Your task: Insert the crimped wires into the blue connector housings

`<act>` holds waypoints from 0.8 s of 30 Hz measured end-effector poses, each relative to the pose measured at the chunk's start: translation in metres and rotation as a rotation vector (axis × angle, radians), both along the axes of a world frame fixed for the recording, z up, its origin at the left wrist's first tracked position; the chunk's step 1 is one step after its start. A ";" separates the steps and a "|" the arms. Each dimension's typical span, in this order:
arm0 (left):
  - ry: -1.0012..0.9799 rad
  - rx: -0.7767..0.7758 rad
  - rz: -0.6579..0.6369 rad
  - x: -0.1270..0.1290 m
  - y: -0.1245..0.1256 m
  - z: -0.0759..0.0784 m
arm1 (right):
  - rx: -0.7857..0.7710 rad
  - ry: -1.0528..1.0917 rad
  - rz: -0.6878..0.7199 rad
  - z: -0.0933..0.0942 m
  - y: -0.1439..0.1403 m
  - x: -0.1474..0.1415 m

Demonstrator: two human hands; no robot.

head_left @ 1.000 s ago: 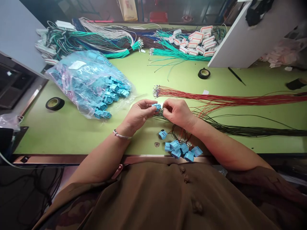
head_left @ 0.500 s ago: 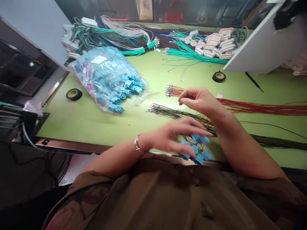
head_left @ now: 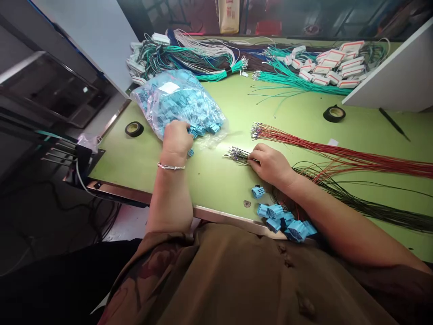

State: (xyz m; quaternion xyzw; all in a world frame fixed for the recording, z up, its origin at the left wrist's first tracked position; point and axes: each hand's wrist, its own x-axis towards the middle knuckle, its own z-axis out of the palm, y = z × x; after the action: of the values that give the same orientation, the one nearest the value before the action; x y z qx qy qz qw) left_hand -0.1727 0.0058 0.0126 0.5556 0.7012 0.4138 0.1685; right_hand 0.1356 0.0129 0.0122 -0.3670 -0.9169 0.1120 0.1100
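Observation:
My left hand (head_left: 176,139) reaches to the near edge of a clear plastic bag (head_left: 158,106) full of light-blue plastic connectors (head_left: 214,128). Its fingers are curled in, and what they hold is hidden behind the hand. One connector (head_left: 191,153) shows just beside it. My right hand (head_left: 270,164) rests on a bundle of black wires (head_left: 341,192), fingers pinched around wires close to their metal-tipped ends (head_left: 237,154). By the table's front edge, under my right forearm, lies a small pile of blue connectors (head_left: 275,212) with wires running to it; a single connector (head_left: 258,192) sits just above.
Red wires (head_left: 314,146) stretch across the table beyond my right hand. Rolls of black tape (head_left: 134,129) lie left and right, with a black pen (head_left: 394,124) at far right. Green wire bundles (head_left: 297,81) with white connectors (head_left: 333,58) line the back between white side panels.
My left hand has moved from above the connector pile to the bag. My right hand has come from the red wires down to the black ones. The view has shifted left.

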 end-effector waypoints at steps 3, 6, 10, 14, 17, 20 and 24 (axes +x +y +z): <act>0.125 -0.049 0.042 0.006 -0.003 -0.005 | 0.026 0.053 -0.027 0.007 -0.001 0.003; 0.177 -0.057 0.022 0.016 -0.001 -0.008 | -0.008 -0.009 -0.054 0.014 -0.001 0.003; 0.114 -0.035 -0.010 0.019 0.002 -0.009 | -0.091 -0.195 -0.086 0.022 0.000 0.004; -0.046 0.055 0.006 0.019 -0.004 0.003 | -0.132 -0.206 -0.056 0.031 0.001 0.009; -0.178 0.105 0.016 0.026 -0.011 0.018 | -0.216 -0.005 -0.079 0.038 0.008 0.016; -0.393 0.125 -0.085 0.041 -0.019 0.033 | -0.387 0.201 -0.126 0.035 0.016 0.021; -0.774 0.052 -0.307 0.067 -0.027 0.038 | -0.404 0.153 -0.140 0.025 0.020 0.021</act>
State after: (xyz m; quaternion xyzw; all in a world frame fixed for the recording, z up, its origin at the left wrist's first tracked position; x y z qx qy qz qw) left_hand -0.1054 -0.0208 0.0508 0.4613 0.4844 0.5796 0.4654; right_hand 0.1562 0.0325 0.0368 -0.4347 -0.8371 0.3130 0.1109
